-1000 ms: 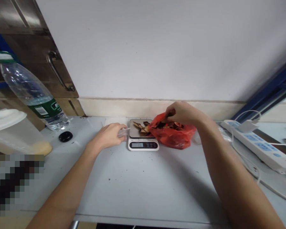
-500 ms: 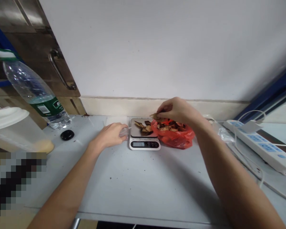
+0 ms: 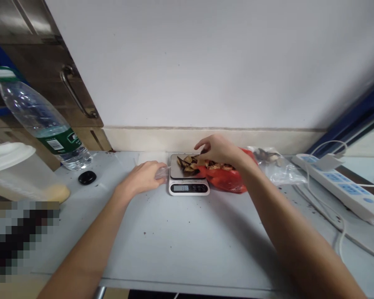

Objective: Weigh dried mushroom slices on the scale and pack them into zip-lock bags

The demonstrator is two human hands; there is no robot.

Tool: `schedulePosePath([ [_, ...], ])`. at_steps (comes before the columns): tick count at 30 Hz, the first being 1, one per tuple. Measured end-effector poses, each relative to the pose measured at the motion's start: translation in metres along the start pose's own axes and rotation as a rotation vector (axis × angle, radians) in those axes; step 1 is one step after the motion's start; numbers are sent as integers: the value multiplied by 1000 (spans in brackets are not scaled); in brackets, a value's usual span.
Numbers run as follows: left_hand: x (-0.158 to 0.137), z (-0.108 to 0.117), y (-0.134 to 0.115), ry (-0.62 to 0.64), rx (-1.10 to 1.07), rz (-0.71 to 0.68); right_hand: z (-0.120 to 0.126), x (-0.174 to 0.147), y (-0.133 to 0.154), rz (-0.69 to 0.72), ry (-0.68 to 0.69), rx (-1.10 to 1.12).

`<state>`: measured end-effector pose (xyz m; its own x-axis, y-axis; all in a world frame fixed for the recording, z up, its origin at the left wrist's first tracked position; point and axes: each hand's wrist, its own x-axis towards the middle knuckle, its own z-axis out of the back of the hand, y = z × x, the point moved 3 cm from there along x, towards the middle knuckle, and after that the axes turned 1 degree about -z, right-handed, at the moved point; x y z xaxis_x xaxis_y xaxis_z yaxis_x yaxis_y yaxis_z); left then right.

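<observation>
A small white digital scale point(image 3: 190, 192) stands on the table, its display lit and reading what looks like 133. Dried brown slices point(image 3: 187, 164) lie in a little heap on its plate. My right hand point(image 3: 220, 148) hovers over the plate's right edge, thumb and fingers apart, with no slice visible between them. Below it, a red plastic bag point(image 3: 226, 180) full of similar slices leans against the scale and is partly covered by my wrist. Left of the scale, my left hand point(image 3: 145, 176) rests with its fingers closed on a clear plastic bag point(image 3: 163, 172).
To the right lie a clear bag with dark pieces point(image 3: 277, 166), a white power strip point(image 3: 343, 187) and loose cables. On the left are a water bottle point(image 3: 62, 141), a black oval object point(image 3: 87, 177) and a lidded plastic container point(image 3: 15, 174). A wall rises behind.
My right hand has moved left and lower, and the slice it pinched is out of its fingers. The heap on the scale looks fuller. My left hand stays put.
</observation>
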<state>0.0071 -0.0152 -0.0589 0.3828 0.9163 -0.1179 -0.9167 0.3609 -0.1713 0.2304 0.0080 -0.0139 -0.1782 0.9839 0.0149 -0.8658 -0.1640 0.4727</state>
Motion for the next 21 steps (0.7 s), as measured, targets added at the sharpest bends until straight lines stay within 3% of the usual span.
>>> schedulePosePath([
  [7,1,0,1,10,-14,16,13,-7,-24,-162,283,-245],
  [15,2,-1,2,-3,-23,2,37,-12,-38,-214,176,-320],
  [21,2,4,9,-51,-88,3,55,-24,-33,-210,87,-206],
])
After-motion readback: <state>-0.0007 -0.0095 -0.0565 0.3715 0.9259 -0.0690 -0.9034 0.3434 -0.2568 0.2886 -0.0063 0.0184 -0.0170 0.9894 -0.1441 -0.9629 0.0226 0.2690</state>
